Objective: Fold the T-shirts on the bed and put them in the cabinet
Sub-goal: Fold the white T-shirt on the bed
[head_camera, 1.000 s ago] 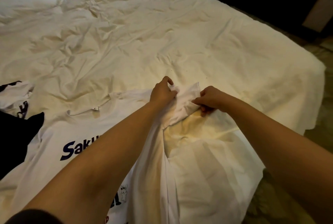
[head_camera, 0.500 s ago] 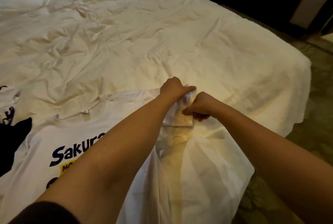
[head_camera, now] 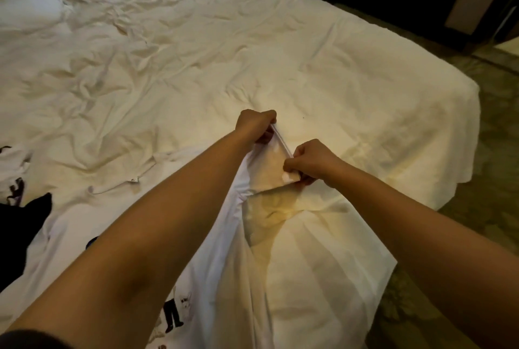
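Left hand (head_camera: 254, 124) and right hand (head_camera: 307, 159) each pinch a sleeve (head_camera: 271, 163) hem at frame centre, stretching it taut, likely to fold | white T-shirt (head_camera: 295, 264) flat on bed (head_camera: 309, 67), lower centre | cabinet unseen

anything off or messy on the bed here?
Nothing damaged or spilled. The white T-shirt is bunched where both hands grip its sleeve, left hand, right hand. The bedsheet is heavily wrinkled.

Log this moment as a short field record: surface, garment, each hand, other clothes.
surface: rumpled white bed sheet
garment: white printed T-shirt, lying on the bed, one sleeve lifted
left hand: grip on the sleeve's far edge
right hand: pinches the sleeve's near corner
other clothes: black garment at the left edge, white printed garment beyond it
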Action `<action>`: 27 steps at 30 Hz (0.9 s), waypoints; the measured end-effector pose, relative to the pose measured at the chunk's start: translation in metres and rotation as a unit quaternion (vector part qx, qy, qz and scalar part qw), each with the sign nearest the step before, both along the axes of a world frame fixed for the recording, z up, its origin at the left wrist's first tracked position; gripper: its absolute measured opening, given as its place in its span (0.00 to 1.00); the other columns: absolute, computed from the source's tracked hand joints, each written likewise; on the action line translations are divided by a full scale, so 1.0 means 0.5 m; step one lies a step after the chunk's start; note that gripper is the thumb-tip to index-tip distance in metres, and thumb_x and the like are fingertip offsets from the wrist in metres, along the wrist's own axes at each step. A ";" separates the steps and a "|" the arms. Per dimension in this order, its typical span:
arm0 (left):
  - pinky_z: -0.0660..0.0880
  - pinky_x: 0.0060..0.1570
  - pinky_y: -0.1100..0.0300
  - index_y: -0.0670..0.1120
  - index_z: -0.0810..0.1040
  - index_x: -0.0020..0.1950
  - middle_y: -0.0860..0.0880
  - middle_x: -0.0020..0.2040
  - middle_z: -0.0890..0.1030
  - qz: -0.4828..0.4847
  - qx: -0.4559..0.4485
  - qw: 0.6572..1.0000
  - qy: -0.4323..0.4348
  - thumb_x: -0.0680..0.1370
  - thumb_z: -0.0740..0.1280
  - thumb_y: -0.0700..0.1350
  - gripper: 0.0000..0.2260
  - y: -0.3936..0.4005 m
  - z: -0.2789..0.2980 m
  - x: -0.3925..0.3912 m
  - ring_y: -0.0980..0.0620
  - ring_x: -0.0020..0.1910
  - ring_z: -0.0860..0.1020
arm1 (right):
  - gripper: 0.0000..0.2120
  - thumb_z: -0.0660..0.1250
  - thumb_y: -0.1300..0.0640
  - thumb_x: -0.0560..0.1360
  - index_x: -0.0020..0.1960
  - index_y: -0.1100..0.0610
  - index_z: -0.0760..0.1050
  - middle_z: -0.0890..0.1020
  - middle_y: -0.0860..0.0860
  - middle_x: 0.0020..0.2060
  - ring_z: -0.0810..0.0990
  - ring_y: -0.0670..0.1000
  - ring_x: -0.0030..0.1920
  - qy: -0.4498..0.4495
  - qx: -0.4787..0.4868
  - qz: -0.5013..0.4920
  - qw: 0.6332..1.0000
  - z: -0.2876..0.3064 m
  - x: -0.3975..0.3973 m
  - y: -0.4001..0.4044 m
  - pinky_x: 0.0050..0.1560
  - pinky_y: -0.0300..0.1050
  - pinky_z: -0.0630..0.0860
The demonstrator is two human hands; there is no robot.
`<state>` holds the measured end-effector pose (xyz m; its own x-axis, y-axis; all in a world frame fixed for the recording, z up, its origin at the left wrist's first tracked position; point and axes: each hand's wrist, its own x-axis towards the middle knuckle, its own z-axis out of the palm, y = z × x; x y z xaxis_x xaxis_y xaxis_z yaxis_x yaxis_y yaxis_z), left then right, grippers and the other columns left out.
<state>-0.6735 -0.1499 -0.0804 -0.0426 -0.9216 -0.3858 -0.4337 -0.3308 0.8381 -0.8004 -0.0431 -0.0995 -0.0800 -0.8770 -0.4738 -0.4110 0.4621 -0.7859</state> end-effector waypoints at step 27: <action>0.77 0.31 0.54 0.39 0.75 0.45 0.41 0.37 0.79 0.167 0.045 0.983 -0.062 0.76 0.62 0.40 0.05 0.142 -0.005 0.483 0.41 0.34 0.79 | 0.24 0.70 0.41 0.75 0.35 0.63 0.78 0.79 0.56 0.31 0.75 0.53 0.35 0.253 -0.163 0.286 0.910 0.073 0.440 -0.005 0.39 0.47 0.71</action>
